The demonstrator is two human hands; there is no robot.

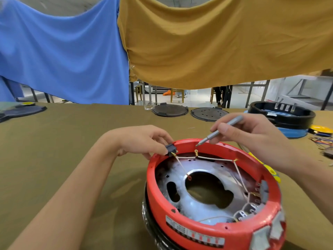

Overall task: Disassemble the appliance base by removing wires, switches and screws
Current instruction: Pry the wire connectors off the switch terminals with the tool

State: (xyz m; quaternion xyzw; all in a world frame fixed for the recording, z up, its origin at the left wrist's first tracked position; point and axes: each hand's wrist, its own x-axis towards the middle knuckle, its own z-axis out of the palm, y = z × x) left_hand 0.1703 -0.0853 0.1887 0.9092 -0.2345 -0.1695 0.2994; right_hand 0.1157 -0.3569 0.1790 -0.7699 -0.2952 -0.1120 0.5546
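Head view. I see the round red plastic appliance base (212, 230) upside down on the olive-brown cloth-covered table (54, 159), low and right of centre, its open side up. A silvery metal plate (196, 168) with a large irregular cutout fills its inside.

The left hand (144, 141) reaches to the far-left rim of the base and pinches a small black rectangular switch (170, 149) between thumb and fingertips, right at the rim's edge. Thin pale wires (212, 158) run from the switch's brass terminals across the opening; one ends in a red ring lug over the plate, others lead to a grey block at the right inner wall.

The right hand (252, 136) hovers above the far rim, fingers closed around a slim grey metal screwdriver (219, 130). Its tip points down-left, just above a brass ring terminal (196, 152) on the wires; I cannot tell whether it touches.

The hands are apart, one on each side of the base's far edge.

Further back on the table: two dark round perforated plates (189, 111), a black-and-blue round housing (282, 118) at right, loose coloured wires (322, 141) at the far right. A blue cloth (59, 56) and a mustard cloth (216, 42) hang behind.
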